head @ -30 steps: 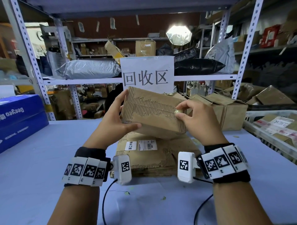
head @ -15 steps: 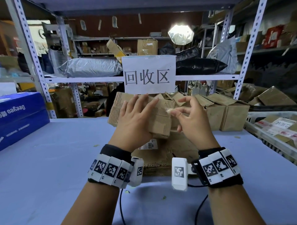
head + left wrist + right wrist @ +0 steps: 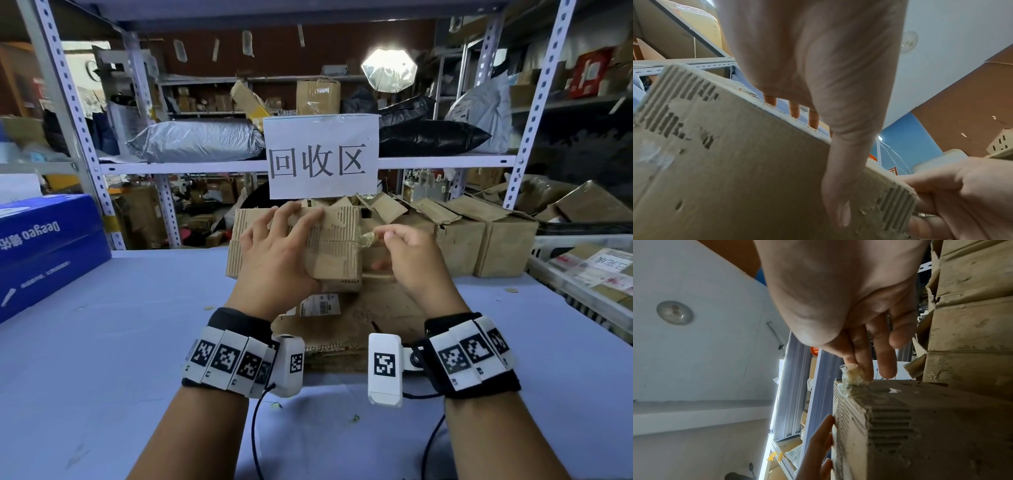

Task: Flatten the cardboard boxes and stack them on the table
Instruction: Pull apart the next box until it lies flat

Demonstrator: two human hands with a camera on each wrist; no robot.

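Note:
A small, worn cardboard box (image 3: 337, 250) is held above a pile of flattened cardboard (image 3: 373, 325) on the lilac table (image 3: 102, 342). My left hand (image 3: 277, 253) grips the box, fingers over its top edge and thumb on the near face (image 3: 838, 203). My right hand (image 3: 407, 260) pinches a crumpled strip of clear tape (image 3: 367, 238) that is still stuck to the box's right end. In the right wrist view the tape (image 3: 849, 378) rises from the box corner (image 3: 920, 426) between thumb and forefinger. The box's underside is hidden.
Several open brown boxes (image 3: 479, 240) stand at the back right. A white crate (image 3: 561, 291) holding labelled parcels sits at the right edge, a blue carton (image 3: 44, 246) at the left. A paper sign (image 3: 322, 157) hangs on the shelf rail behind.
My left hand slid from the box's left edge over its top and the box came down and turned. My right hand took hold of the tape end and drew it rightwards.

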